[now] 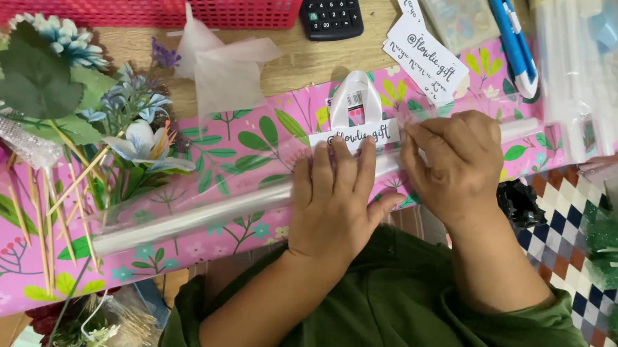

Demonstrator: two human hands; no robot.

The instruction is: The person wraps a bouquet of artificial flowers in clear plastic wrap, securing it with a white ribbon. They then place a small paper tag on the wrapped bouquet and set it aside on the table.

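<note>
Clear cellophane roll [204, 212], left hand [335, 197] flat, right hand [458, 161] pressing white label [353, 135]

I had my left hand [335, 197] lying flat, palm down, fingers straight and spread slightly forward. My right hand [455, 161] sat just beside it, fingers curled and pinching inward, both forearms angled up from below.
</note>
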